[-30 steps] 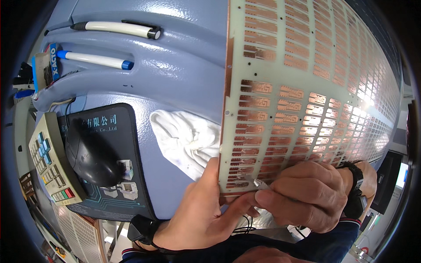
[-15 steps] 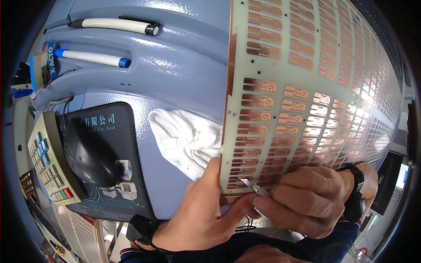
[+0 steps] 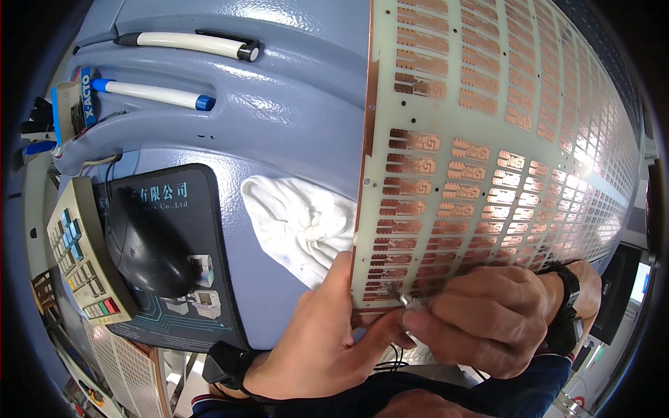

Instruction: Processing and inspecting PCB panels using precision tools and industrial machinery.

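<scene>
A large circuit board panel (image 3: 425, 115) with rows of copper patterns stands tilted before me, filling the right half of the head view. My left hand (image 3: 317, 338) is closed on its lower left corner, the thumb along the left edge. My right hand (image 3: 491, 320) pinches a craft knife (image 3: 408, 300) over the lowest rows of patterns. The blade is blurred by motion, so I cannot tell whether it touches the copper. My left fingertips lie close below the knife, and most of its handle is hidden in my right hand.
Left of the panel, a crumpled white cloth (image 3: 300, 226) lies on the blue surface (image 3: 240, 279). Farther left are a black mouse (image 3: 150, 244) on a dark pad (image 3: 205, 237) and a beige keypad (image 3: 83, 251). A blue-capped marker (image 3: 153, 93) and a black-and-white pen (image 3: 191, 45) lie in molded grooves.
The knife blade, sharp half a second ago, is now smeared, and its tip sits slightly farther right. The panel and objects on the left have shifted slightly in the picture. Both grips are unchanged.
</scene>
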`<action>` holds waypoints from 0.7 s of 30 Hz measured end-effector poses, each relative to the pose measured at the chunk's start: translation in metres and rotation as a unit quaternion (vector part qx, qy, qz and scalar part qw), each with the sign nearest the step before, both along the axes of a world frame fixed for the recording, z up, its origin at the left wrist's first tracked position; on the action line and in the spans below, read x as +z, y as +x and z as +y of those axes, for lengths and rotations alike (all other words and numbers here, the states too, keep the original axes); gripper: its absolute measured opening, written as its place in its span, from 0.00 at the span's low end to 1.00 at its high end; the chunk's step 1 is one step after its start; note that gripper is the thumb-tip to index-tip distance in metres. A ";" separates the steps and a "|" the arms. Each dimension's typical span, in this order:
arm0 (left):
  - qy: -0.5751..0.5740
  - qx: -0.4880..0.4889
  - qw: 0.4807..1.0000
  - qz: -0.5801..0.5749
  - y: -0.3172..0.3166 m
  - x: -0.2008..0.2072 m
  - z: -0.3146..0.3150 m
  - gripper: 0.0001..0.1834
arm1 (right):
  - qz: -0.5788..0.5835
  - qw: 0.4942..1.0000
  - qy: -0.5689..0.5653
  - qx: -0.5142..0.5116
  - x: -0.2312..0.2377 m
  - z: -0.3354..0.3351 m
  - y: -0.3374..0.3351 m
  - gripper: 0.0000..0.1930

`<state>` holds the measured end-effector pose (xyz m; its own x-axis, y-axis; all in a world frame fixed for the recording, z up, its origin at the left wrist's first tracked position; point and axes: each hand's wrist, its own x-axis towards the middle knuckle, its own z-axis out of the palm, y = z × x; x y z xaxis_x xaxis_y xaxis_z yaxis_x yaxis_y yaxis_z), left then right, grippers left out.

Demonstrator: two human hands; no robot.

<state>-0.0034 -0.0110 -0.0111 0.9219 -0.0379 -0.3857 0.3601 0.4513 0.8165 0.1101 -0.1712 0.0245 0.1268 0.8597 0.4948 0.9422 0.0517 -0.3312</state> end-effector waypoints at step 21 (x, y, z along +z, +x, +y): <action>-0.119 -0.021 0.992 -0.020 0.001 0.019 0.003 0.25 | 0.055 0.997 0.037 -0.048 0.031 -0.007 0.008 0.14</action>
<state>-0.0021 -0.0085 0.0079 0.9320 -0.1614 -0.3244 0.3517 0.6187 0.7025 0.1177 -0.1778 0.0555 0.2646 0.8023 0.5351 0.9018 -0.0093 -0.4321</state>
